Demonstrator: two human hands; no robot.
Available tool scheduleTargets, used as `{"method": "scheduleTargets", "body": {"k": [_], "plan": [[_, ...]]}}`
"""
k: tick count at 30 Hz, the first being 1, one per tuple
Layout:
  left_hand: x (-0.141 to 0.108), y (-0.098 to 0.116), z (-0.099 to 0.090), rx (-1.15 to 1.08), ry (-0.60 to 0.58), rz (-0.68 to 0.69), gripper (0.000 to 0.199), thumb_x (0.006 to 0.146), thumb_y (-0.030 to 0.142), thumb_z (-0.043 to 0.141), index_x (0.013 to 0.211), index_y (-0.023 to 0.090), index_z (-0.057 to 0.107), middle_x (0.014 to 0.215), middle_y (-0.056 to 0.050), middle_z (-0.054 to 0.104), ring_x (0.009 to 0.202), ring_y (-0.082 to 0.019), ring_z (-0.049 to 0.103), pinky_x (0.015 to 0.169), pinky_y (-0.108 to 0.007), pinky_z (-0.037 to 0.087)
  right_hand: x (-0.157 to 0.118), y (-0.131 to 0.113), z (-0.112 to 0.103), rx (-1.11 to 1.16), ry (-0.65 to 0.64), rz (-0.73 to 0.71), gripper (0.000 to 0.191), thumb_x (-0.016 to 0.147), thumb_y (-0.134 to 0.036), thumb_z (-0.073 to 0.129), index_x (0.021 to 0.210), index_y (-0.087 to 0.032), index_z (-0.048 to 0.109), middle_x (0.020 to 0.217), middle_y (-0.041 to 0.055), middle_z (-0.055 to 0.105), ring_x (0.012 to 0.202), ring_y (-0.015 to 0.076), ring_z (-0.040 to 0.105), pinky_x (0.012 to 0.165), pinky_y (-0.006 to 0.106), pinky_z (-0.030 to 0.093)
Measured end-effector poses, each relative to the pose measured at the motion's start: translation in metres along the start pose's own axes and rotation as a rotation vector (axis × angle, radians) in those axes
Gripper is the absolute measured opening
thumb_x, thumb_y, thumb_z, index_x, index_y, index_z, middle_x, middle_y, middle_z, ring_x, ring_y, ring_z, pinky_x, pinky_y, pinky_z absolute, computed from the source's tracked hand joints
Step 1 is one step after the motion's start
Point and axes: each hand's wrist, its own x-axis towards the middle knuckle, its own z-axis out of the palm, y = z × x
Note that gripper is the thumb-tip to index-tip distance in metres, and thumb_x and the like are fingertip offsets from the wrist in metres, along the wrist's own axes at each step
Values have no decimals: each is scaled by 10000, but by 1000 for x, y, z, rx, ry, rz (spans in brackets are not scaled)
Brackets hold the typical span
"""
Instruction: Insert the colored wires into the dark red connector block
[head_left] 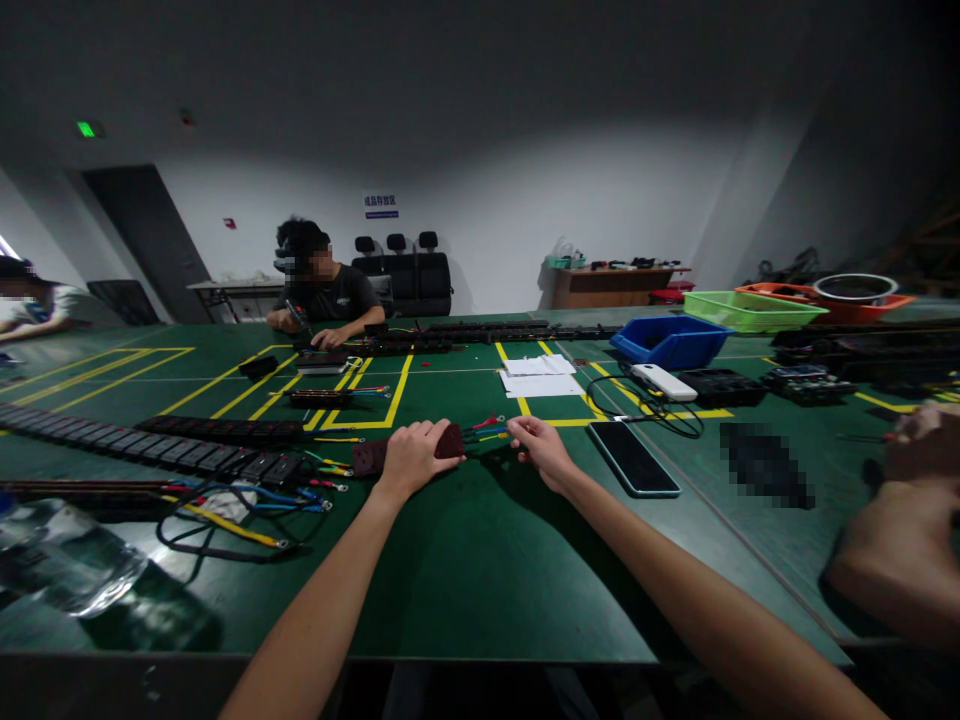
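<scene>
My left hand (409, 455) is wrapped over a dark reddish-brown socket strip (366, 457) that lies on the green table. Several coloured wires (480, 432) come out of the strip's right end, with red, blue, green and yellow among them. At the tips of these wires, my right hand (538, 448) pinches one with thumb and forefinger; which colour it holds is hard to make out. Left of the strip, long black socket strips (202, 455) lie side by side, their ringed wire ends (322, 490) pointing towards my left hand.
A phone (634, 460) lies right of my right hand, near a white power bank (664, 382) with a black cable. Papers (538, 377), a blue bin (670, 342) and a green basket (750, 310) stand beyond. A water bottle (67, 560) is front left. Co-workers' hands (330, 338) work across and at right.
</scene>
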Motion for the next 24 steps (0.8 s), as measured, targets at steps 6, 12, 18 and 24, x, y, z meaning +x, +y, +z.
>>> {"method": "scheduleTargets", "body": {"k": [6,12,18,24], "plan": [[-1,0,2,2,-33,40,674,825,691,616,1284,199,590,1022,-94,696,896,-257,638,739,-338,431,8,3,-5,-151,81,-17,293,676,-448,782,793,-192,702,635,-19,553,525,89,436,365,164,255],[0,3,4,-12,-60,118,704,819,701,616,1319,207,569,1033,-91,687,911,-256,629,743,-338,421,17,9,-19,-245,60,-140,268,720,-433,740,821,-185,744,700,10,634,578,112,485,438,187,325],[1,4,5,-14,-67,121,738,821,728,587,1332,197,554,1044,-92,675,918,-250,609,750,-338,405,16,12,-19,-284,16,-112,332,743,-504,706,813,-180,734,624,-3,592,534,115,473,440,204,328],[1,3,8,-9,-89,95,761,820,779,516,1323,210,568,1044,-86,671,929,-248,604,754,-339,391,16,13,-19,-503,-100,-176,365,818,-509,608,834,-157,702,654,6,614,537,120,493,486,228,368]]}}
